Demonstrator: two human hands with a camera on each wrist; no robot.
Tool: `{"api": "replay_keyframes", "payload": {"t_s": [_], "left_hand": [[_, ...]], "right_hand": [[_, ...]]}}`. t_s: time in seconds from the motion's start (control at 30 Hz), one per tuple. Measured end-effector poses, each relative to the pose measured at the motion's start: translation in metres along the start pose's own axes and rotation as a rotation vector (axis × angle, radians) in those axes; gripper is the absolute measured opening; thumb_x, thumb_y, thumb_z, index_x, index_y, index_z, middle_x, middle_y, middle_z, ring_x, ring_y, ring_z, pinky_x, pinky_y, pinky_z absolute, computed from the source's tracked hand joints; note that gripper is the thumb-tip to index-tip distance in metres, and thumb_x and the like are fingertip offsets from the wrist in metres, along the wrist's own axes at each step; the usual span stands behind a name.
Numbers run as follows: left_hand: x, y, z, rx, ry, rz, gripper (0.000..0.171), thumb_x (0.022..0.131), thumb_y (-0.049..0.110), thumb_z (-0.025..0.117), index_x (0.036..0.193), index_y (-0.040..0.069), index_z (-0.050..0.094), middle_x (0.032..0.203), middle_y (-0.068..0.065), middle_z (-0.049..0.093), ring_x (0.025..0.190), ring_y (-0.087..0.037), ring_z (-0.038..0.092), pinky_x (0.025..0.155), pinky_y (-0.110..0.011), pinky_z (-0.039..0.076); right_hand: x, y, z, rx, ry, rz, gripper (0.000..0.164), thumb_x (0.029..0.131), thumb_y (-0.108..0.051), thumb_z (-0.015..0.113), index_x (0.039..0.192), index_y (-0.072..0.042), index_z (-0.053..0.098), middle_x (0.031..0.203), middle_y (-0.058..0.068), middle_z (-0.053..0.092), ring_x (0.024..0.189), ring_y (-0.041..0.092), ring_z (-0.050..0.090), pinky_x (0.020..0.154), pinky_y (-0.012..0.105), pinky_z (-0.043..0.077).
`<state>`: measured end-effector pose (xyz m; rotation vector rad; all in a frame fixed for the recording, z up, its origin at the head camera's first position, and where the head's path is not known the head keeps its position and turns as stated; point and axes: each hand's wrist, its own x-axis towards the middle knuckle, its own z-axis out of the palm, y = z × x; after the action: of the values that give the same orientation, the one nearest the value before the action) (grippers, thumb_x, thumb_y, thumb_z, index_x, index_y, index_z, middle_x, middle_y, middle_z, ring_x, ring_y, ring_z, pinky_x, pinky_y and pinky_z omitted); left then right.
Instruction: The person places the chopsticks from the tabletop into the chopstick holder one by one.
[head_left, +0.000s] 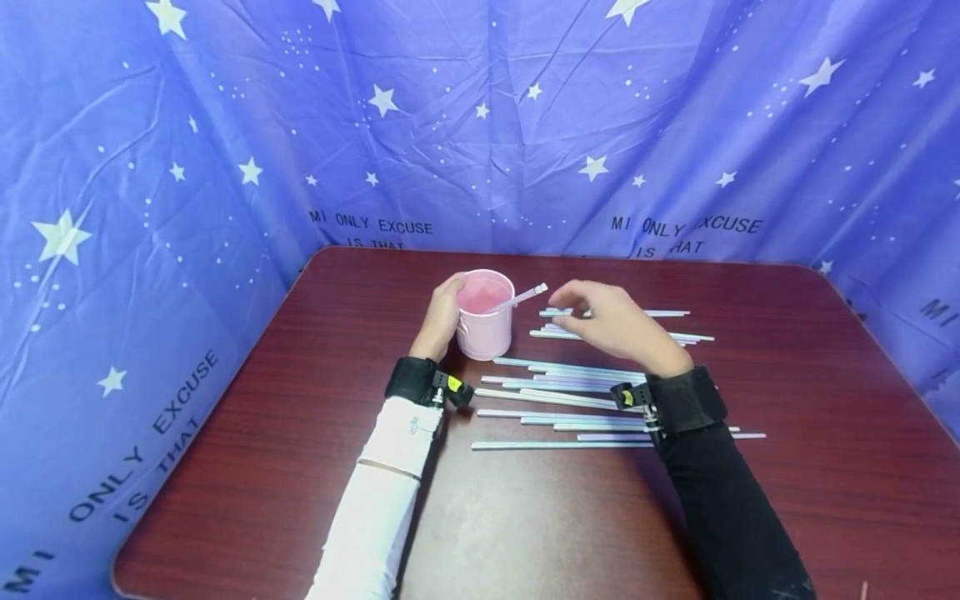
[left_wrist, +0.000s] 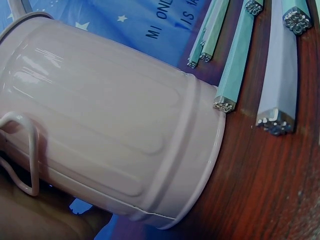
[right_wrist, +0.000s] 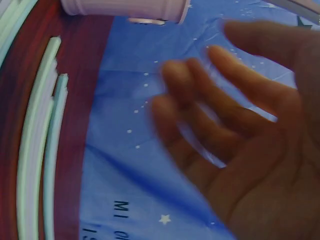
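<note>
A pale pink bucket point(head_left: 483, 335) with ribbed sides stands on the table, its mouth upward. My left hand point(head_left: 437, 321) grips it from the left side, and part of that hand point(left_wrist: 35, 212) shows beneath a small wire handle in the left wrist view. One thin pastel stick point(head_left: 523, 297) leans out over the bucket's right rim. Just right of that stick's tip, my right hand point(head_left: 611, 323) hovers with fingers loosely bent. Nothing lies between those fingers point(right_wrist: 220, 112) in the right wrist view, where they look blurred.
Many long pastel sticks point(head_left: 517, 446) lie roughly side by side on the dark red table point(head_left: 300, 467), right of and in front of the bucket. Silvery, crinkled ends point(left_wrist: 275, 124) show up close. A blue star-printed curtain point(head_left: 480, 167) hangs behind the table and along its sides.
</note>
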<state>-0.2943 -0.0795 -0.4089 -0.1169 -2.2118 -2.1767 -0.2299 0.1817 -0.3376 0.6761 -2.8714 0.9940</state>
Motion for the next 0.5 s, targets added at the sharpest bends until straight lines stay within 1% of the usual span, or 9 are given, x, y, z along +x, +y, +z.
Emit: {"api": "replay_keyframes", "payload": {"t_s": [0.1,0.23,0.27,0.33,0.43,0.5], "left_hand": [[0.0,0.0,0.0,-0.007,0.0,-0.002,0.048,0.111,0.019,0.036,0.142,-0.005,0.063,0.147,-0.023,0.063,0.143,-0.031,0.055,0.129,-0.043,0.039],[-0.001,0.0,0.0,-0.013,-0.005,-0.004,0.048,0.111,0.019,0.035,0.141,-0.005,0.064,0.146,-0.023,0.064,0.142,-0.031,0.055,0.128,-0.043,0.039],[-0.001,0.0,0.0,-0.013,-0.006,-0.004,0.048,0.111,0.019,0.035,0.141,-0.005,0.064,0.145,-0.023,0.064,0.142,-0.031,0.055,0.128,-0.043,0.039],[-0.001,0.0,0.0,-0.013,-0.008,-0.003,0.047,0.111,0.018,0.035,0.141,-0.005,0.064,0.145,-0.023,0.064,0.142,-0.031,0.055,0.128,-0.043,0.04],[-0.002,0.001,0.0,-0.01,-0.006,-0.003,0.047,0.111,0.019,0.036,0.141,-0.004,0.064,0.145,-0.023,0.064,0.141,-0.031,0.056,0.128,-0.043,0.04],[-0.002,0.001,-0.001,-0.009,-0.007,-0.004,0.047,0.111,0.019,0.035,0.141,-0.004,0.064,0.145,-0.023,0.064,0.141,-0.031,0.056,0.128,-0.044,0.04]], "right_hand": [[0.002,0.011,0.008,-0.038,-0.116,0.012,0.027,0.1,-0.017,0.073,0.125,-0.004,0.074,0.115,0.012,0.079,0.105,0.029,0.073,0.091,0.048,0.06],[0.004,0.024,0.018,-0.052,-0.262,0.007,0.03,0.099,-0.016,0.075,0.124,0.001,0.072,0.11,0.014,0.078,0.102,0.028,0.073,0.091,0.047,0.061],[0.004,0.026,0.019,-0.064,-0.299,0.007,0.03,0.098,-0.016,0.076,0.123,0.001,0.072,0.11,0.015,0.078,0.103,0.029,0.073,0.092,0.048,0.061],[0.004,0.029,0.023,-0.089,-0.368,0.034,0.032,0.096,-0.016,0.078,0.123,0.001,0.071,0.112,0.017,0.078,0.106,0.031,0.073,0.096,0.05,0.061],[0.004,0.031,0.028,-0.14,-0.431,0.083,0.036,0.092,-0.015,0.081,0.122,0.001,0.071,0.114,0.019,0.077,0.11,0.033,0.072,0.099,0.05,0.061],[0.005,0.03,0.031,-0.151,-0.45,0.118,0.037,0.089,-0.013,0.083,0.12,0.001,0.07,0.114,0.018,0.075,0.108,0.031,0.07,0.098,0.048,0.06]]}}
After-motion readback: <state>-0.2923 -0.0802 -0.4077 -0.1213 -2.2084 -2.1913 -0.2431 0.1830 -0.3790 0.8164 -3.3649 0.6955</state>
